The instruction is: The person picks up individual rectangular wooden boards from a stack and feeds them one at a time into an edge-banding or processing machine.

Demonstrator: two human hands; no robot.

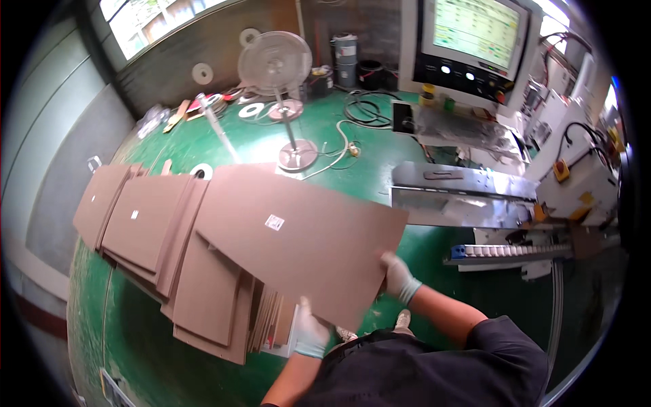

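Note:
A large brown panel (pixel 325 234) with a small white label spans the space in front of me, tilted over the stacks. My left hand (pixel 312 330), in a pale glove, grips its near edge, thumb on top. On the panel's right edge, my right hand (pixel 398 277) is closed too, also gloved. The fingers of both hands are partly hidden under the board. Beneath and left of it lie stacked brown panels (pixel 207 292). Farther left stand more stacks, with one labelled panel (pixel 146 220) on top.
To the right is a machine with a metal infeed bed (pixel 464 178), a roller rail (pixel 515 252) and a control screen (pixel 475 34). A pedestal fan (pixel 274 64) stands on the green floor ahead. Cables (pixel 366 112) and white rolls (pixel 202 171) lie around it.

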